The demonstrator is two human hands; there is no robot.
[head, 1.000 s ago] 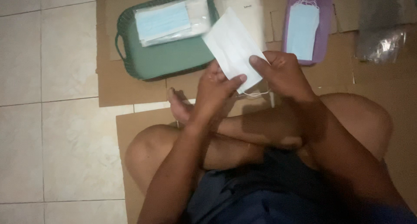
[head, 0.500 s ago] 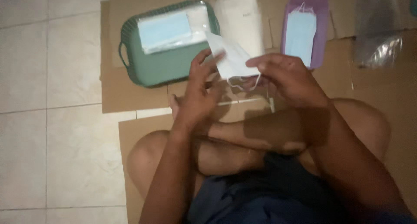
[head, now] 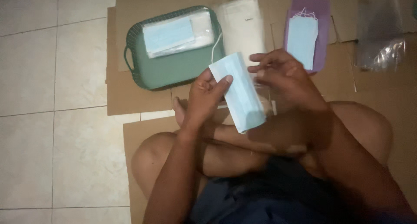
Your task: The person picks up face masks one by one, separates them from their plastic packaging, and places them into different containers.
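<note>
My left hand (head: 204, 98) pinches the upper end of a light blue face mask (head: 240, 93), which hangs lengthwise over my crossed legs. My right hand (head: 284, 78) sits just right of the mask's top, fingers bent toward its edge; whether it grips the mask or its ear loop is unclear. Behind the hands a green tray (head: 169, 67) carries a clear packet of blue masks (head: 173, 33). A purple tray (head: 323, 28) at the back right has loose blue masks (head: 302, 35) in it.
A stack of white sheets or bags (head: 241, 26) lies between the two trays. Crumpled clear plastic (head: 380, 52) lies at the far right. Flat cardboard (head: 134, 93) covers the tiled floor (head: 52, 119) under the trays and my legs.
The mask showed its white side and was held high by both hands; it has been turned over, now blue side up and lower, held mainly by my left hand.
</note>
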